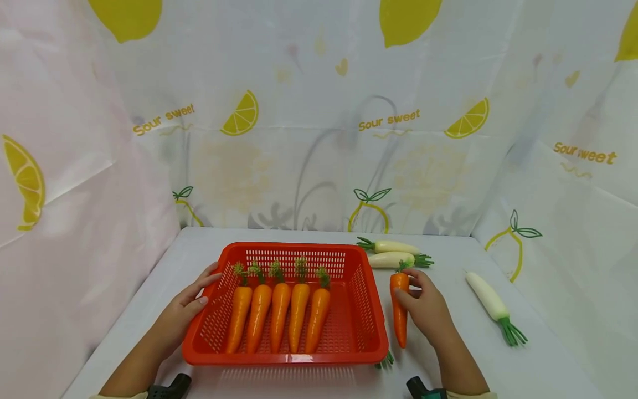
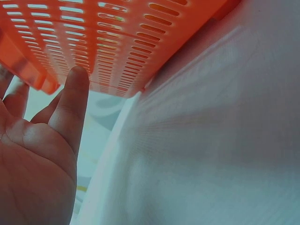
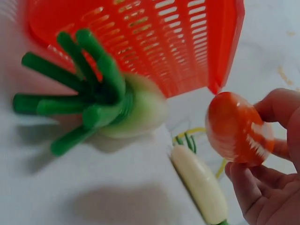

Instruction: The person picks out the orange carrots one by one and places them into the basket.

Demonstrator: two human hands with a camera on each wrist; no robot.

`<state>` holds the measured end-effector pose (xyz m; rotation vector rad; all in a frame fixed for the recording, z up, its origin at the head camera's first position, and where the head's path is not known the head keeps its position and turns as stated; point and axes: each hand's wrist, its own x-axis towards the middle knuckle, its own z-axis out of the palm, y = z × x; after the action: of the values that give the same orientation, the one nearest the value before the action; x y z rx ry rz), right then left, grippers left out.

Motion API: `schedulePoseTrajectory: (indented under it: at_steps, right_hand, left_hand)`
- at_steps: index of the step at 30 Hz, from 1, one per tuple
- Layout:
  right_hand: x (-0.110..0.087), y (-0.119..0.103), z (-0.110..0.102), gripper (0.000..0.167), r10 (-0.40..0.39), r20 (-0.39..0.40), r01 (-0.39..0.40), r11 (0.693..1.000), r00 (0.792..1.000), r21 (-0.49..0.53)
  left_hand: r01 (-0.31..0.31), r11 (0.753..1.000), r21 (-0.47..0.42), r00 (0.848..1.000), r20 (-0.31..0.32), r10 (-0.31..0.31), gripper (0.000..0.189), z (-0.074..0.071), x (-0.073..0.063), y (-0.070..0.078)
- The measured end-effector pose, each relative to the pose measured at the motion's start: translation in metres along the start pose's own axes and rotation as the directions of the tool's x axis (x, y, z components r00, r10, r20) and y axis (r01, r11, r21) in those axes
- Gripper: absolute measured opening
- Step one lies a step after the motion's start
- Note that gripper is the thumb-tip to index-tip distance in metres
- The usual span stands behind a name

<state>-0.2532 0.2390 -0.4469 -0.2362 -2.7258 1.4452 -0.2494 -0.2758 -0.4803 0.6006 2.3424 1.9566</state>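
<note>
A red plastic basket (image 1: 341,310) with slotted walls holds several orange carrots (image 1: 280,316) in a row, leafy tops toward the back. My left hand (image 1: 181,310) grips its left rim; in the left wrist view a finger (image 2: 70,108) lies against the slotted outer wall. Just right of the basket, my right hand (image 1: 426,305) pinches another carrot (image 1: 400,310) between thumb and fingers, its green top pointing back and its tip toward me. The right wrist view shows this carrot (image 3: 239,129) end-on, above the table.
Two white radishes (image 1: 391,259) lie behind the basket's right corner, and another radish (image 1: 488,296) lies at the right. Green stalks (image 1: 386,360) poke out by the basket's front right corner; the right wrist view shows that radish (image 3: 145,108) close beside the basket. Printed sheets surround the white table (image 1: 498,366).
</note>
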Motion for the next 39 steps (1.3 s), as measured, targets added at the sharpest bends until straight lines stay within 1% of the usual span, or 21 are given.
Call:
schedulePoseTrajectory:
  at_steps: [3, 6, 10, 15, 21, 25, 31, 35, 39]
  right_hand:
    - [-0.003, -0.01, -0.004, 0.06, 0.005, -0.01, -0.004, 0.999, 1.0, 0.039]
    - [-0.007, -0.021, -0.009, 0.06, 0.0, -0.004, 0.0, 0.997, 1.0, 0.078]
    - [-0.008, -0.038, -0.017, 0.058, -0.049, 0.011, 0.048, 0.993, 0.999, 0.11]
    - [-0.007, -0.059, -0.02, 0.059, -0.112, 0.058, 0.105, 0.988, 0.992, 0.118]
    - [-0.001, -0.076, -0.011, 0.057, -0.145, 0.12, 0.131, 0.985, 0.982, 0.116]
    - [0.002, -0.082, -0.002, 0.051, -0.151, 0.174, 0.133, 0.985, 0.973, 0.109]
    - [0.006, -0.089, 0.008, 0.047, -0.149, 0.23, 0.143, 0.989, 0.962, 0.046]
    - [0.008, -0.094, 0.015, 0.044, -0.152, 0.277, 0.151, 0.988, 0.949, 0.025]
    - [0.012, -0.096, 0.023, 0.041, -0.147, 0.325, 0.143, 0.989, 0.934, 0.037]
  left_hand:
    - [-0.002, 1.0, -0.002, 1.0, 0.001, 0.002, 0.05, 0.0, 0.0, 0.001]
    - [-0.001, 1.0, -0.004, 1.0, 0.0, 0.001, 0.05, 0.001, 0.0, 0.002]
    - [0.002, 1.0, -0.01, 1.0, 0.0, -0.002, 0.05, 0.0, -0.001, 0.001]
    - [0.002, 1.0, -0.015, 1.0, -0.003, -0.002, 0.05, 0.0, -0.001, 0.001]
    - [0.003, 1.0, -0.01, 1.0, -0.009, -0.003, 0.049, 0.001, -0.001, 0.002]
    - [0.002, 1.0, -0.013, 1.0, -0.004, -0.002, 0.049, 0.002, 0.0, 0.003]
    - [-0.004, 1.0, -0.008, 1.0, -0.006, 0.004, 0.049, 0.002, 0.001, 0.001]
    - [-0.003, 1.0, -0.005, 1.0, -0.011, 0.003, 0.048, 0.001, 0.0, 0.0]
    - [0.005, 1.0, -0.012, 1.0, -0.007, -0.005, 0.049, 0.0, 0.0, -0.001]
